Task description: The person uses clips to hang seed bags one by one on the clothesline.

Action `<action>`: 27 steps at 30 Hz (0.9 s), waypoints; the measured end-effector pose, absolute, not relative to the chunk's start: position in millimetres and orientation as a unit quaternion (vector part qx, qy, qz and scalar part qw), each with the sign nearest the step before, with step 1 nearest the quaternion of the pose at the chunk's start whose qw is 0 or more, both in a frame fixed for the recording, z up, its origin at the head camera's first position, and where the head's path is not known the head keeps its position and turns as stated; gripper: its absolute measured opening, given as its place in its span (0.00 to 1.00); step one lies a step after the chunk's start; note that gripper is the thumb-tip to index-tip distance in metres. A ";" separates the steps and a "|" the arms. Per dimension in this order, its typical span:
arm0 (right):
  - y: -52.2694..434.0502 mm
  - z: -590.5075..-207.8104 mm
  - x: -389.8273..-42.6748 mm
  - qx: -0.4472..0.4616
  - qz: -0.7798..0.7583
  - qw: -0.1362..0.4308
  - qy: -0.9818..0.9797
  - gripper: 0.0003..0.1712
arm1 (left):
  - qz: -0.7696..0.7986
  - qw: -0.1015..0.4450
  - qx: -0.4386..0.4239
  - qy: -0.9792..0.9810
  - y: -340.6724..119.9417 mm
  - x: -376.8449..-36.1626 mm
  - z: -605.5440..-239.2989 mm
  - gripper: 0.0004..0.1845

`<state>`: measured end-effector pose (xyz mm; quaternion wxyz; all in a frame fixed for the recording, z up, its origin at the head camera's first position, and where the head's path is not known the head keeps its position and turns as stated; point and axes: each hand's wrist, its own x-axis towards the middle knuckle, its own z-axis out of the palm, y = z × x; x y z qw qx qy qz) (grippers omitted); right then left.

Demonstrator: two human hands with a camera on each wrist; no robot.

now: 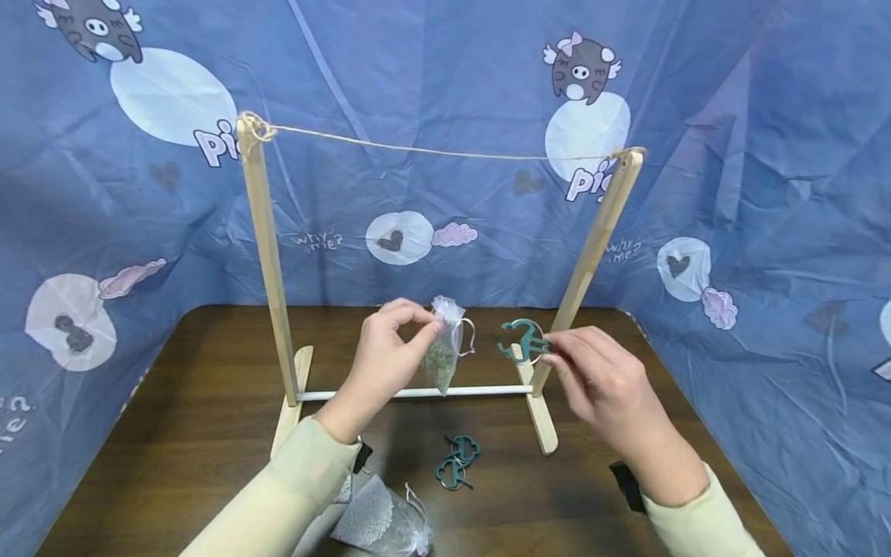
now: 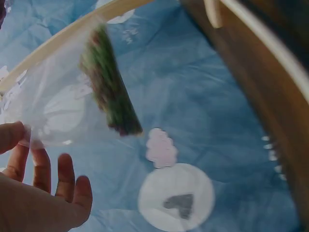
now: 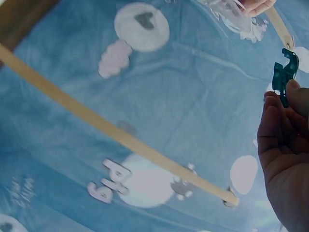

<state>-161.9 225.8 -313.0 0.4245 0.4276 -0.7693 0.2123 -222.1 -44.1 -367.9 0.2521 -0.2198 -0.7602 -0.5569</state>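
My left hand [image 1: 391, 352] pinches the upper side of a sheer white organza pouch [image 1: 445, 348] between thumb and fingertips. Green dried bits fill the pouch's lower end, seen closer as a dark green and reddish clump [image 2: 108, 79] in the left wrist view. A loop of white drawstring [image 1: 470, 337] hangs from its right side. To the right, my right hand [image 1: 612, 379] holds a teal plastic clip with a metal ring [image 1: 527, 340] by its handle ends. That clip [image 3: 286, 75] also shows at the fingertips in the right wrist view. Pouch and clip are apart, both lower than the twine.
A wooden frame with two posts [image 1: 267, 263] carries a twine line [image 1: 418, 151] across its top and a white rod [image 1: 480, 391] low down. Two more teal clips [image 1: 455, 463] lie on the brown table [image 1: 578, 495]. Other organza pouches [image 1: 379, 518] lie near the front, partly behind my left sleeve.
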 end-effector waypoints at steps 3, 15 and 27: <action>229.6 -296.4 -166.6 0.417 0.194 0.433 -0.775 0.17 | -0.563 0.273 -0.228 -0.746 -36.3 -232.2 -349.7 0.02; 240.6 -227.0 -185.3 0.406 0.136 0.441 -0.789 0.13 | -0.590 0.273 -0.213 -0.729 -6.5 -259.3 -295.5 0.06; 238.8 -163.0 -213.1 0.419 0.066 0.405 -0.810 0.03 | -0.626 0.279 -0.221 -0.694 10.7 -275.7 -265.0 0.09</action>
